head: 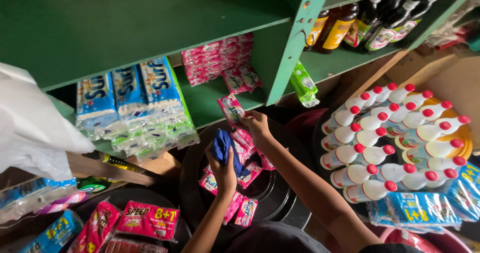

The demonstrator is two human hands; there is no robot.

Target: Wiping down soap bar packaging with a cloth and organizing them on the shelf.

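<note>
A pink sachet [231, 108] is being pinched by the right hand [256, 124] near the green shelf [210, 103] front edge; a blue cloth [222, 148] is being clenched in the left hand [223, 169]. The sachet is best kept flat and wiped gently.

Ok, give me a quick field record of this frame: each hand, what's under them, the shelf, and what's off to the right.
left hand: grips a blue cloth
right hand: holds a pink sachet up toward the shelf
under the hands: black tub with more pink sachets
green shelf: blue and green sachet strips, pink sachet stack
upper right shelf: dark bottles
right: white bottles with red caps, lying stacked
</note>
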